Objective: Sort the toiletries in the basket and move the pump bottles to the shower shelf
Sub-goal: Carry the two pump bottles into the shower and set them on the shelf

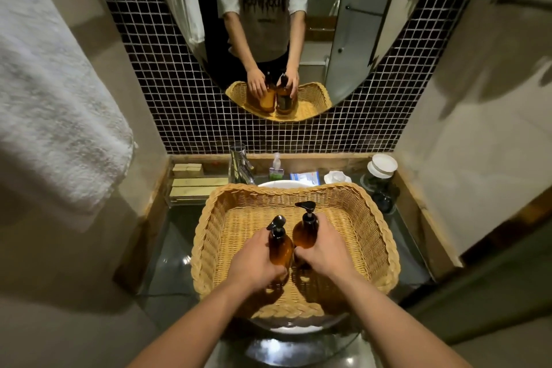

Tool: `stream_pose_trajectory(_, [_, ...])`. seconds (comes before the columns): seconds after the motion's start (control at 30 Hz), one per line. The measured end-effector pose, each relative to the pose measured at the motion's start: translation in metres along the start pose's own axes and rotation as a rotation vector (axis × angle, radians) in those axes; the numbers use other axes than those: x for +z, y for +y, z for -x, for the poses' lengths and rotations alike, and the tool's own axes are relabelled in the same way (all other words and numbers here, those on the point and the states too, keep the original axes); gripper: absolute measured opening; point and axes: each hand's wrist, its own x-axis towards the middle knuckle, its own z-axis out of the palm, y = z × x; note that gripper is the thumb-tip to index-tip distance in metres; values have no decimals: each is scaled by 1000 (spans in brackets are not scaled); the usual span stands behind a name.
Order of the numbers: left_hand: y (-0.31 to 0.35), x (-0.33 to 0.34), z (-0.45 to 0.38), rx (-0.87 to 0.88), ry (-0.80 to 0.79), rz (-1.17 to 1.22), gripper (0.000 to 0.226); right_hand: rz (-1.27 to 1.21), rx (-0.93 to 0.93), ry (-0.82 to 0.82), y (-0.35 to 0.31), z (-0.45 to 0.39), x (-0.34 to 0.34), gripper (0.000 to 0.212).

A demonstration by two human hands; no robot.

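Inside the tan woven wicker basket (pixel 298 203), the left hand (pixel 254 263) is wrapping its grip round one amber pump bottle (pixel 280 246) while the right hand (pixel 325 251) is clasping the other amber pump bottle (pixel 304 233). Lifting both, the touching bottles may be knocking together or catching the basket's rim, so slipping.

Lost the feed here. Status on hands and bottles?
Left hand gripping left pump bottle; right hand gripping right pump bottle. Both upright inside basket. Nothing blocking lift.
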Motion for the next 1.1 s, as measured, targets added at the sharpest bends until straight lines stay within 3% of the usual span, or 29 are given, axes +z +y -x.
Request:
stream_pose_trajectory(0.17, [15,-24,-6,60,40,50,72,14,-34,40,-16,7,-27,67])
stream_pose_trajectory(0.6, [110,-72,-6,341,164,23,82,8,-46,329,-40,48,-137,65])
stream_pose_trajectory(0.8, [164,-67,12,469,170,55,75,-31,-18,395,-23,83,-183,78])
stream_pose_trajectory(0.93, [203,-54,37,553,225,99,63,-46,29,425,-1,118,-214,71])
stream_pose_trajectory(1.1, [265,-9,74,619,216,156,77,-18,82,499,42,184,-263,73])
